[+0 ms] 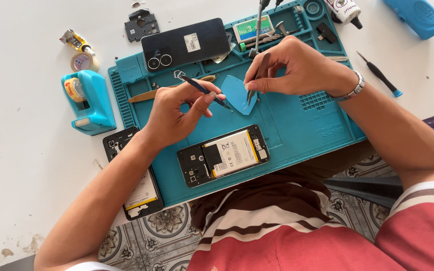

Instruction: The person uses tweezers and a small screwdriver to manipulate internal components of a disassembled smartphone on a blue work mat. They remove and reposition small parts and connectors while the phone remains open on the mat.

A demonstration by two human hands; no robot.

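While the teal mat spreads under both my hands on the white surface, an opened phone lies just below them. My left hand pinches a dark screwdriver; my right hand clamps tweezers over a blue pick.

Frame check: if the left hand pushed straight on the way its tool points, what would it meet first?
Probably the blue triangular pick: the left hand aims its thin dark tool rightward at it, with the tweezers in the right hand just beyond. Depth is uncertain.
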